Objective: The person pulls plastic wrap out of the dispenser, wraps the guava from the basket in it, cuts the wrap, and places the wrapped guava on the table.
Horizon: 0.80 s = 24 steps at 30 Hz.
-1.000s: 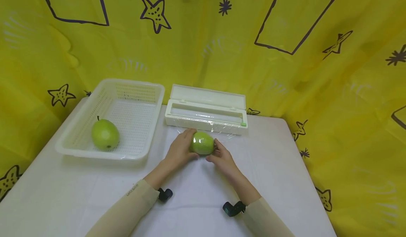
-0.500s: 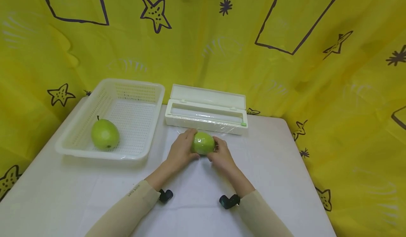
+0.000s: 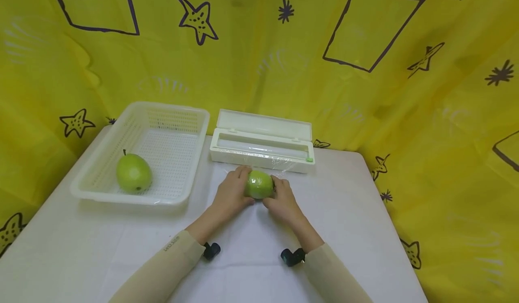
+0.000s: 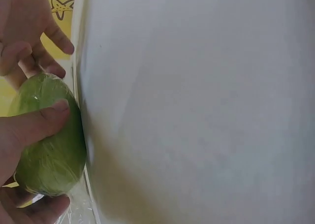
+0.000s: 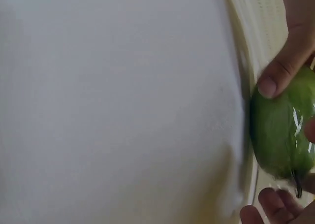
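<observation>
A green pear (image 3: pixel 259 185), covered in clear cling film, is at the table's middle. My left hand (image 3: pixel 232 190) grips its left end, thumb across its near side in the left wrist view and fingers round the other side. At the stem end is my right hand (image 3: pixel 282 200), fingers loosely bent beside the stem (image 5: pixel 298 184). Its thumb stands apart from the pear in the left wrist view. Just behind is a cling film dispenser (image 3: pixel 261 159) with its lid up and a roll (image 3: pixel 263 149) inside. Film (image 4: pixel 78 207) trails from the pear.
A white plastic basket (image 3: pixel 197 158) stands on the left, with a second pear (image 3: pixel 134 173) lying in it. A yellow patterned curtain (image 3: pixel 243 46) hangs behind the white-covered table (image 3: pixel 243 271) and along its sides.
My right hand has shifted slightly left, closer in against the pear's stem end, its fingers drawn in more. My left hand keeps its hold, and the pear has barely moved.
</observation>
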Tool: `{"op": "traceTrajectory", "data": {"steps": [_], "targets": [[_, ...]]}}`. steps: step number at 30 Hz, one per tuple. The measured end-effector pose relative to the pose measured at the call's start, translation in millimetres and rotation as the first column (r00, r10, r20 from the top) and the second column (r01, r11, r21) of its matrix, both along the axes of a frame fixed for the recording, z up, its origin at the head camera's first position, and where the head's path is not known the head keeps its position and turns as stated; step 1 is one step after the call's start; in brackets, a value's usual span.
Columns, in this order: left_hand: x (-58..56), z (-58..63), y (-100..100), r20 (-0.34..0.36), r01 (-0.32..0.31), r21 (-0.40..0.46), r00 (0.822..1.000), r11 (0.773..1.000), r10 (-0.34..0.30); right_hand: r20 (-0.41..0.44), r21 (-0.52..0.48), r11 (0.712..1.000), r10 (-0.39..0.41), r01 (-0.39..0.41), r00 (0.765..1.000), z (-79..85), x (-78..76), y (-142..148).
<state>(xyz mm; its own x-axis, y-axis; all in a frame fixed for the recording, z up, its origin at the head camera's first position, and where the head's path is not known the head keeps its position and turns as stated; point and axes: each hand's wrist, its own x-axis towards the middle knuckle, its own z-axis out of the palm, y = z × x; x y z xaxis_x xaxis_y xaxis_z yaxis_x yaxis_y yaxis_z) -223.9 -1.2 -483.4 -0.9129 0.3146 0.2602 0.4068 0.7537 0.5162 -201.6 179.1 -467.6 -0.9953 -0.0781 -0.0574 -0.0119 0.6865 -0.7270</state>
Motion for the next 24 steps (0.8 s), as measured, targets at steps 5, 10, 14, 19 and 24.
{"op": "traceTrajectory", "data": {"steps": [5,10,14,19,24], "targets": [[-1.1,-2.1,-3.1,-0.001,-0.006,-0.009,1.0,1.0,0.006,-0.082,0.014,0.996,-0.082,0.084,0.993,1.2,5.2,6.0],[-0.7,0.4,-2.0,-0.015,-0.004,-0.013,1.0,1.0,0.003,-0.395,0.097,0.994,0.002,0.039,0.919,3.9,14.8,1.2],[-1.0,0.3,-0.8,-0.052,-0.001,-0.032,0.999,0.999,-0.001,-0.475,0.292,0.95,0.243,-0.109,0.846,7.7,15.2,-11.9],[-1.0,-3.5,-0.1,-0.102,-0.003,-0.059,0.995,0.998,-0.003,-0.325,0.469,0.868,0.343,-0.165,0.881,9.0,2.9,-24.9],[-0.8,-4.9,0.1,-0.129,-0.017,-0.052,0.992,0.998,0.011,-0.257,0.571,0.808,0.345,-0.147,0.903,15.1,-14.0,-32.1]]}}
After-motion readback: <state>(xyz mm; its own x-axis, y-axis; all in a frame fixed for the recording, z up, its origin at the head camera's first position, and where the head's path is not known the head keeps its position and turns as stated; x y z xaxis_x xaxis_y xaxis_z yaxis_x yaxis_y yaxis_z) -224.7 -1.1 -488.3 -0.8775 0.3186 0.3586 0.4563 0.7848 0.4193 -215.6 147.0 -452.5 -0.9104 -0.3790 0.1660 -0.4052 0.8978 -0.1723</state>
